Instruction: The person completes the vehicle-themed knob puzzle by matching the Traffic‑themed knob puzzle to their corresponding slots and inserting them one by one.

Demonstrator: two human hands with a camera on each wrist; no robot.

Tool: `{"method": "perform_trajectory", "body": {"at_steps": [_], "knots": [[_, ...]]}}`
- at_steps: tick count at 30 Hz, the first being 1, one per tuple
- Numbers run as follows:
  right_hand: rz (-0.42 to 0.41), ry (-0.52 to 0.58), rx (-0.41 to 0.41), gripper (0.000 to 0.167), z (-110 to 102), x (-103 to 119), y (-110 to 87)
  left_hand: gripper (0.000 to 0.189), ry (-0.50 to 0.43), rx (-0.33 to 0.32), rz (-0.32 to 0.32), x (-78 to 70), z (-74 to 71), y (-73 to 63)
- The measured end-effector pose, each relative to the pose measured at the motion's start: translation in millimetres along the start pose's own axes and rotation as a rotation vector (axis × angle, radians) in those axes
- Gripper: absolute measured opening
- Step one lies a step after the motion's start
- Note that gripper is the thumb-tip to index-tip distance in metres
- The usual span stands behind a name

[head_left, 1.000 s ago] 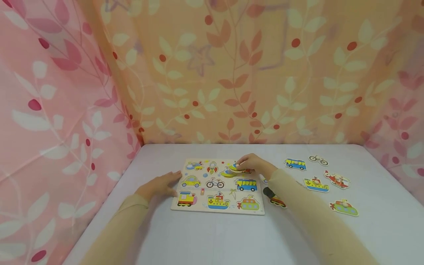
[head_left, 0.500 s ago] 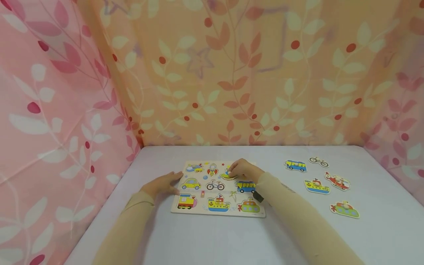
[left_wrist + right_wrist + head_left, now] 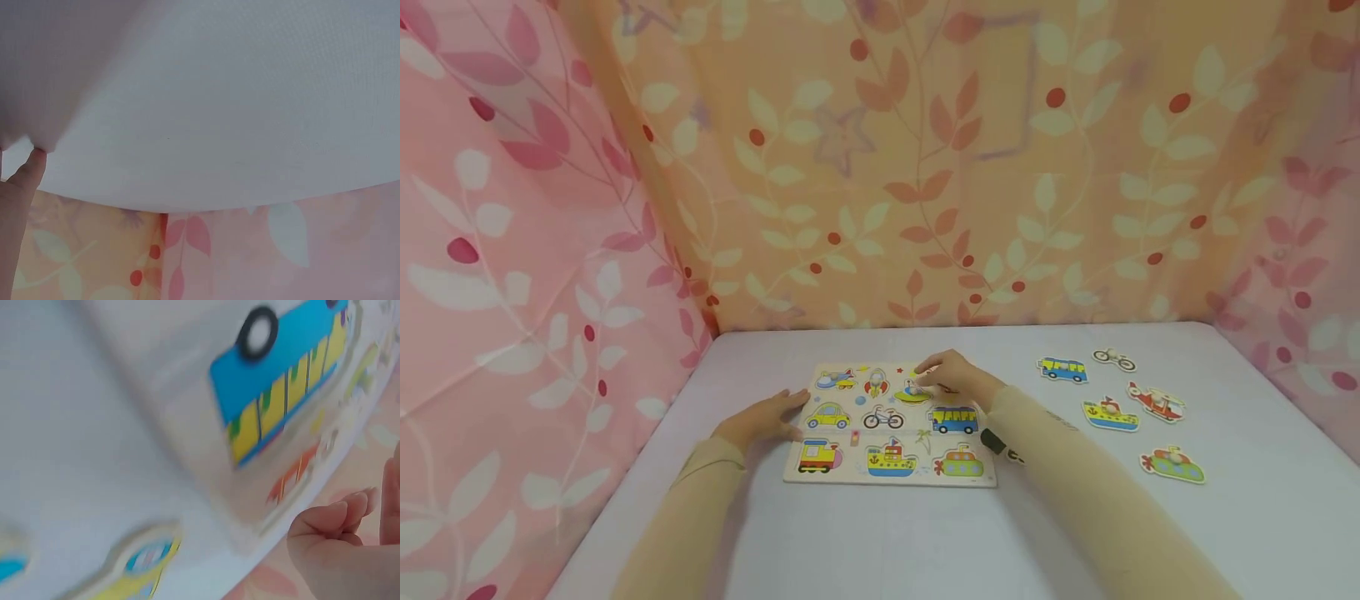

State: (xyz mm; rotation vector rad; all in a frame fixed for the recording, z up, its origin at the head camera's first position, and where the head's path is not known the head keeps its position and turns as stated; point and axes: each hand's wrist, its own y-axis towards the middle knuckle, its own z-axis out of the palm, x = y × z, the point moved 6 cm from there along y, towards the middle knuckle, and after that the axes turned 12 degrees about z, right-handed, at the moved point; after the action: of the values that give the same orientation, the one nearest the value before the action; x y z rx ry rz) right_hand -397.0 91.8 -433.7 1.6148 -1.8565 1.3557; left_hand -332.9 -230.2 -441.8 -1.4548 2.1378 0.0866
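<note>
A wooden knob puzzle board [image 3: 853, 477] with vehicle pictures lies on the white table. My left hand [image 3: 766, 418] rests at its left edge with fingers spread; in the left wrist view only part of this hand [image 3: 15, 209] shows. A yellow flying saucer piece [image 3: 913, 395] sits in the board's top row. Just above and right of it is my right hand [image 3: 957, 377], fingertips apart from the saucer and nothing seen in them. In the right wrist view the right hand [image 3: 340, 540] has loosely bent fingers beside the board's printed bus [image 3: 281, 381].
Loose pieces lie right of the board: a bus [image 3: 1063, 370], bicycle [image 3: 1113, 360], helicopter [image 3: 1159, 403], boat [image 3: 1110, 415] and submarine [image 3: 1174, 465]. The right forearm partly hides others. An airplane [image 3: 837, 380] and rocket [image 3: 876, 383] sit in the board. Patterned curtains [image 3: 925, 167] surround the table.
My right hand brought the flying saucer piece left and down onto its picture, then let go and rose slightly off it. The left hand stayed at the board's edge.
</note>
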Motion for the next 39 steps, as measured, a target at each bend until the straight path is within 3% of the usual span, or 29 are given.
{"method": "perform_trajectory", "body": {"at_steps": [3,5,12,20,34,39], "knots": [[-0.055,-0.021,-0.057,0.031,-19.0,-1.4,-1.7,0.087,0.001,0.009,0.002,0.9,0.9,0.0],[-0.049,-0.023,-0.071,0.033,-31.7,-4.5,-4.4,0.087,-0.001,0.010,0.000,2.1,0.6,0.1],[0.008,-0.027,-0.025,0.041,-71.4,-26.7,-16.3,0.088,0.008,0.017,-0.024,4.9,0.0,-1.4],[0.013,-0.029,-0.041,0.045,-120.7,-56.4,-29.6,0.088,-0.015,0.012,-0.034,1.3,-0.3,-1.6],[0.004,-0.105,-0.066,0.052,-176.1,-92.7,-56.0,0.088,0.028,0.007,0.019,4.9,0.2,-0.7],[0.009,-0.125,-0.055,0.057,-194.1,-111.7,-62.7,0.090,0.015,0.010,0.006,5.7,1.0,0.8]]}}
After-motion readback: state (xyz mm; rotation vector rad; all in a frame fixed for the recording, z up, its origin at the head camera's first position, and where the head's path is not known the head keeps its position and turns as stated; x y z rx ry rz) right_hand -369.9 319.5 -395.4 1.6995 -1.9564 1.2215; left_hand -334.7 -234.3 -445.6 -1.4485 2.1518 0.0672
